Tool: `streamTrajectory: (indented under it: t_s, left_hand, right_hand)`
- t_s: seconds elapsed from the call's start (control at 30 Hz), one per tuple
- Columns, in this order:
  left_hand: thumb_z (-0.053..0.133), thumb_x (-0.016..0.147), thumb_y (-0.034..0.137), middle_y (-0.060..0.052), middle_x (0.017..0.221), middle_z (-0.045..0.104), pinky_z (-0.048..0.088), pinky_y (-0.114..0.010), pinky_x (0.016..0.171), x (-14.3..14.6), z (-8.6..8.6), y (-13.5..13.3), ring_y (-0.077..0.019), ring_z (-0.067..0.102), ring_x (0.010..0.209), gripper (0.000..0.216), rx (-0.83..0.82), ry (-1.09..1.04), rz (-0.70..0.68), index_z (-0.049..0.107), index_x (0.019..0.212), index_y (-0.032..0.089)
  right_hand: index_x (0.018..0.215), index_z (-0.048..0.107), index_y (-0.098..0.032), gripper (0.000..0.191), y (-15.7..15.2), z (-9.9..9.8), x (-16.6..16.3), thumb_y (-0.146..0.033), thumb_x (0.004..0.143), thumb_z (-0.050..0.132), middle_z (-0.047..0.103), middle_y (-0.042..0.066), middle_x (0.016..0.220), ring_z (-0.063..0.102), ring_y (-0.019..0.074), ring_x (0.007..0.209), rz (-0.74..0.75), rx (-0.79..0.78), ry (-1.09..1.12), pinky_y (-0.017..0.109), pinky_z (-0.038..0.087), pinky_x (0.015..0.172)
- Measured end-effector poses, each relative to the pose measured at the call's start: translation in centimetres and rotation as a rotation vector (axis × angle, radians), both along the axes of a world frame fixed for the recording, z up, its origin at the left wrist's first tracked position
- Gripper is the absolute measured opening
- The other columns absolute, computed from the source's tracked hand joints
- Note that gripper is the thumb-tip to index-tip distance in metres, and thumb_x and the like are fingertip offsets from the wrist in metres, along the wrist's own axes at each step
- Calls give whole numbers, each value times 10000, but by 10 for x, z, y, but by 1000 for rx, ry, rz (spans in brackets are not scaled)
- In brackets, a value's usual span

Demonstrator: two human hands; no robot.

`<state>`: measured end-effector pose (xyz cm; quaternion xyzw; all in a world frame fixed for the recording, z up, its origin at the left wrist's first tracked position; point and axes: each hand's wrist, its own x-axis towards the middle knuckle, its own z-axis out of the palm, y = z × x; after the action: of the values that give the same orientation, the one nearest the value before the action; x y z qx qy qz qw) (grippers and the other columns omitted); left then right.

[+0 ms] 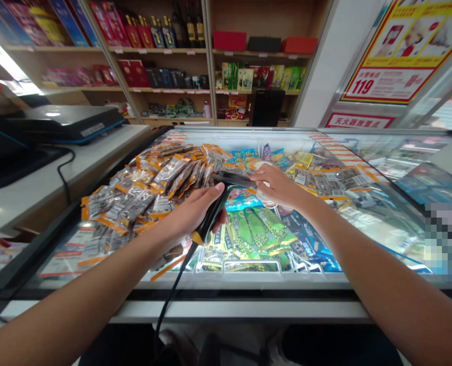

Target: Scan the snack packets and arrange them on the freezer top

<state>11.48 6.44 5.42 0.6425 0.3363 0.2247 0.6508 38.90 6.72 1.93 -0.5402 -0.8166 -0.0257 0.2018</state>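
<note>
My left hand [205, 206] is wrapped round the handle of a black barcode scanner [213, 211] with a yellow butt, its dark cord hanging toward me. Just right of the scanner's head, my right hand [273, 184] is closed, fingertips pinching a small dark packet [245, 180] with an orange edge, mostly hidden. Both hands are above the glass top of a chest freezer. On my left, a heap of clear-and-brown packets with orange edges [172, 175] lies on the glass. More such packets [332, 180] lie in a row to the right of my right hand.
Beneath the glass are green ice-cream packs [254, 229], blue packs [312, 241] and white wire baskets. A counter [5, 195] with a flat scale [69, 122] stands at left. Shelves [161, 51] of boxes and bottles rise behind. A fire notice [397, 56] hangs at right.
</note>
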Motion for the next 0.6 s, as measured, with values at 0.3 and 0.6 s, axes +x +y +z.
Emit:
streamTrajectory:
  t_s: [0.3, 0.6]
  left_hand:
    - [499, 927, 666, -46, 495, 591, 358, -206, 348, 2, 2, -7, -109, 491, 363, 554, 18, 55, -162, 588, 696, 171]
    - [533, 909, 665, -36, 514, 603, 363, -207, 339, 5, 3, -12, -111, 491, 362, 512, -23, 45, -152, 562, 734, 184]
  right_hand:
    - [1191, 776, -318, 571, -3, 4, 14, -81, 834, 399, 676, 80, 1230, 607, 262, 1217, 34, -151, 86, 509, 487, 1085]
    - [1078, 798, -243, 542, -7, 7, 7, -24, 786, 397, 664, 102, 1190, 619, 247, 1169, 23, -149, 137, 459, 508, 1050]
